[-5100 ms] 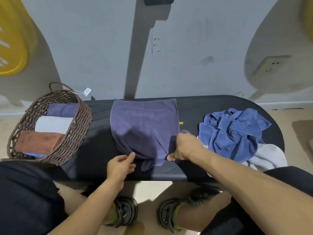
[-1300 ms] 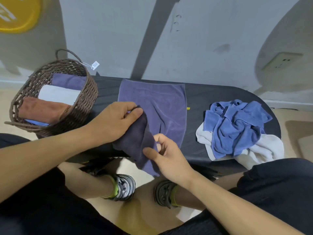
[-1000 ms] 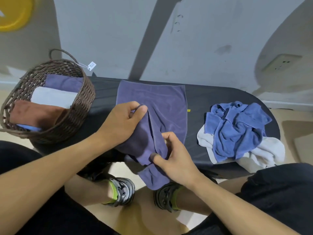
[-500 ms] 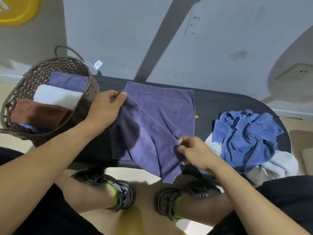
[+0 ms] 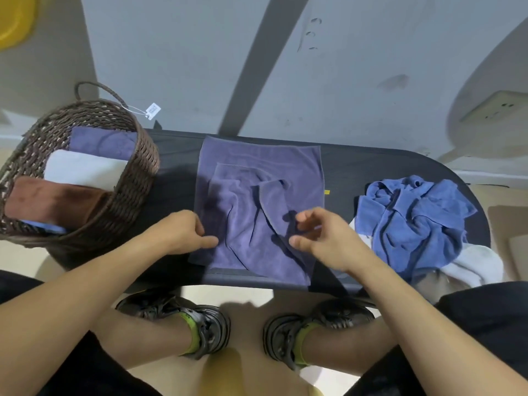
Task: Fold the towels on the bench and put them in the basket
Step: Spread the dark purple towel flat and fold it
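Half a second earlier the purple towel point(image 5: 258, 212) had hung between two raised hands; it had since been laid back over itself on the bench point(image 5: 371, 164), its near half folded up in loose creases, one corner flipped over near the middle. Its near edge reached the front of the bench.

The left hand point(image 5: 185, 232) had dropped to the towel's near left edge, fingers curled under and thumb lying on the cloth, apparently pinching that edge. The right hand point(image 5: 317, 235) sat over the towel's right side with fingers loosely bent and spread; whether it gripped any cloth could not be told.

At the left end stood the wicker basket point(image 5: 134, 178), holding folded towels: a purple one at the back, then white, then brown, with a sliver of blue at the front. On the right end lay a crumpled blue towel point(image 5: 414, 218) on top of a white towel point(image 5: 471, 264), well apart from the purple one.
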Motion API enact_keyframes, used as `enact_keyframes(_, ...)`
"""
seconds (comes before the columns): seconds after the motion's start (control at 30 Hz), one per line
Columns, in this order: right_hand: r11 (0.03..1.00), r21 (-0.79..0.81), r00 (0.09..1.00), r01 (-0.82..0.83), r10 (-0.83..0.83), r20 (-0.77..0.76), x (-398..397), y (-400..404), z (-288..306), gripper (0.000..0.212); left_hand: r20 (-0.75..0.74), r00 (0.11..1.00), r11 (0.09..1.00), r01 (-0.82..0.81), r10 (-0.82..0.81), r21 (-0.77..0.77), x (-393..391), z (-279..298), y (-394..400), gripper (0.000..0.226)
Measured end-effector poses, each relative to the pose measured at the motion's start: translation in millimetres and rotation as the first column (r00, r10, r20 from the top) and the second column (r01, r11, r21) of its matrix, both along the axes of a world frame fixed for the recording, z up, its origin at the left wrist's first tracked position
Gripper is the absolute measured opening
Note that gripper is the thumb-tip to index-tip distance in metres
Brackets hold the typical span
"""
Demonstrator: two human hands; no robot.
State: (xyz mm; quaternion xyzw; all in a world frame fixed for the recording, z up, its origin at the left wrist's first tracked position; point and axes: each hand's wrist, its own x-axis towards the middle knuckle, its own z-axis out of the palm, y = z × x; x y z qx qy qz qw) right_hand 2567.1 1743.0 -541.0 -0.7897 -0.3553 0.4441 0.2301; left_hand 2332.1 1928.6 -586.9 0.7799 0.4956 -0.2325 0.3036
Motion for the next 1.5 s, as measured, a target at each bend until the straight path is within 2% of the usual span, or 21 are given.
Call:
enact_keyframes(0.07,0.963,-0.229,0.968,-0.145,0.187,0.170,-4,-9,-10,0.060,-0.048,0.999,1.000,0.025,-0.025,-0.010,-4,0,-8,0.053)
enact_keyframes(0.17,0.907,-0.374,0.929,-0.193,0.292,0.229,-15,-17,-23,0.068,-0.057,0.998,0.999,-0.034,0.032,-0.033,-9,1,-14,0.056)
enact_keyframes(0.23,0.889,-0.398,0.896,-0.228,0.351,0.271,-23,-20,-29,0.059,-0.082,0.997,0.999,-0.011,0.007,-0.047,-12,1,-17,0.059)
enact_keyframes(0.3,0.887,-0.376,0.872,-0.267,0.388,0.298,-28,-20,-32,0.037,-0.080,0.995,0.999,0.053,-0.054,-0.010,-14,0,-20,0.058)
enact_keyframes(0.37,0.888,-0.349,0.872,-0.298,0.403,0.280,-27,-18,-29,0.021,-0.070,0.995,0.997,0.072,-0.071,0.006,-16,1,-18,0.055)
enact_keyframes(0.43,0.888,-0.322,0.884,-0.328,0.409,0.227,-18,-13,-20,0.016,-0.079,0.995,0.998,0.057,-0.058,-0.010,-18,7,-12,0.055)
enact_keyframes(0.57,0.864,-0.390,0.914,-0.319,0.389,0.113,14,-15,3,0.023,-0.099,0.993,0.998,0.056,-0.057,-0.010,-23,14,-8,0.046)
enact_keyframes(0.67,0.775,-0.569,0.862,-0.275,0.461,0.212,27,-26,3,0.029,-0.093,0.995,0.998,0.042,-0.046,-0.039,-28,10,-15,0.030)
enact_keyframes(0.77,0.747,-0.648,0.866,-0.149,0.415,0.279,26,-31,-7,0.029,-0.101,0.992,0.993,0.061,-0.071,-0.098,-33,4,-21,0.024)
enact_keyframes(0.83,0.796,-0.600,0.817,-0.084,0.399,0.416,19,-31,-8,0.026,-0.087,0.994,0.991,0.060,-0.070,-0.116,-36,1,-22,0.027)
enact_keyframes(0.9,0.911,-0.406,0.745,-0.072,0.320,0.585,6,-19,-4,0.024,-0.055,0.996,0.990,0.064,-0.072,-0.123,-39,-2,-23,0.031)
enact_keyframes(0.97,0.980,-0.156,0.801,-0.123,0.191,0.568,-13,3,1,0.014,-0.018,0.997,0.989,0.070,-0.073,-0.128,-41,-4,-25,0.032)
enact_keyframes(1.07,0.975,0.011,0.849,-0.221,0.187,0.493,-38,49,1,0.005,0.029,0.999,0.991,0.040,-0.036,-0.128,-49,-8,-25,0.035)
enact_keyframes(1.13,0.959,0.047,0.839,-0.279,0.220,0.498,-44,89,-9,0.008,0.092,0.996,0.990,0.002,0.011,-0.143,-57,-13,-26,0.039)
enact_keyframes(1.2,0.952,0.065,0.823,-0.298,0.223,0.522,-44,130,-23,0.020,0.177,0.978,0.981,-0.074,0.107,-0.181,-62,-18,-29,0.039)
enact_keyframes(1.33,0.974,-0.031,0.850,-0.226,0.213,0.482,-37,174,-54,0.043,0.327,0.923,0.968,-0.137,0.201,-0.209,-64,-21,-32,0.032)
enact_keyframes(1.37,0.974,-0.057,0.854,-0.218,0.219,0.472,-35,177,-59,0.044,0.342,0.920,0.969,-0.123,0.192,-0.215,-65,-20,-31,0.030)
enact_keyframes(1.43,0.971,-0.069,0.858,-0.230,0.235,0.457,-31,181,-66,0.031,0.355,0.919,0.971,-0.096,0.170,-0.219,-69,-17,-31,0.029)
enact_keyframes(1.5,0.944,-0.087,0.828,-0.320,0.323,0.458,-29,187,-66,0.019,0.349,0.923,0.971,-0.086,0.162,-0.223,-72,-15,-33,0.029)
